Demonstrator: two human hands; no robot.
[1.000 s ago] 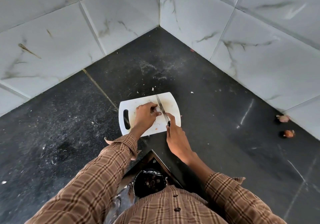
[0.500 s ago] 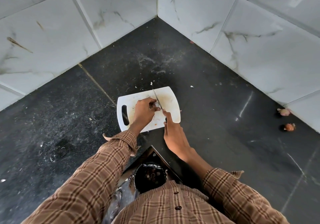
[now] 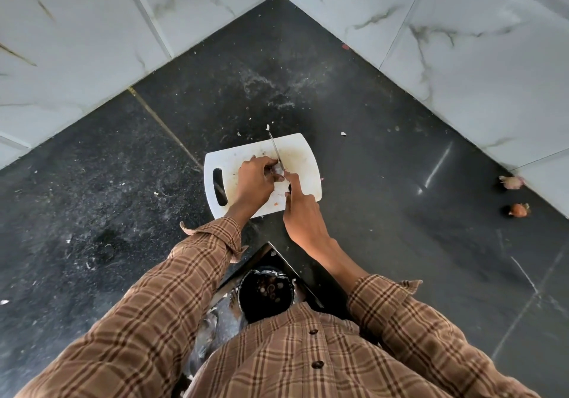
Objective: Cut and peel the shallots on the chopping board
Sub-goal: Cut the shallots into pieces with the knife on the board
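A white chopping board lies on the black counter near its inner corner. My left hand curls its fingers round a small pale shallot in the middle of the board; most of the shallot is hidden. My right hand grips the knife by its dark handle, index finger stretched along the spine. The thin blade runs away from me and rests against the shallot beside my left fingertips. Two unpeeled shallots, one pinkish and one orange-brown, lie far right by the wall.
White marble-tiled walls close the counter on the left and right and meet at a corner ahead. Bits of peel dot the dark counter around the board. A dark foil-lined bin with scraps stands below the counter's edge, in front of me.
The knife blade has slid towards my left fingers and now meets the shallot. Both hands stay in the same place on the board; the view has tilted slightly.
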